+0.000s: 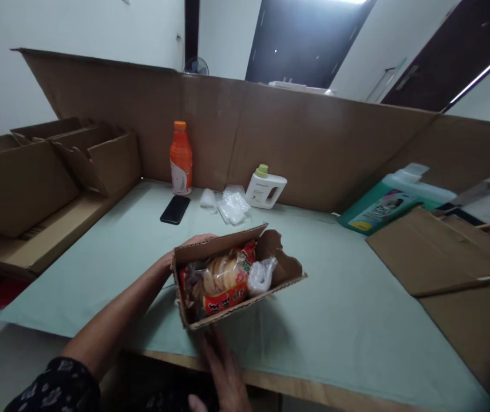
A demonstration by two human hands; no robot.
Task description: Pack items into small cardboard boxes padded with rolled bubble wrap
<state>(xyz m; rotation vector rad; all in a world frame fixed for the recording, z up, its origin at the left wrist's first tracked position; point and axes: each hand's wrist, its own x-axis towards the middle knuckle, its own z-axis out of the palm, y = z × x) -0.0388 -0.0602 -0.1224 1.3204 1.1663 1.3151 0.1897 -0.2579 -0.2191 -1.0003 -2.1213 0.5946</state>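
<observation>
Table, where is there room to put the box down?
Bare green table lies right of the snack box, up to the flat cardboard. Another patch lies left, before the phone. It is crowded by the back wall: orange bottle, bubble wrap, white jug.

Snack packet (223, 283) lies in the cardboard box (288, 269) on the table (348, 320); phone (175, 209) and bottle (181, 158) behind it

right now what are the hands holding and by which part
The left hand grips the open cardboard box of snack packets at its far left end. The right hand is under the near edge; whether it touches cannot be told.
</observation>
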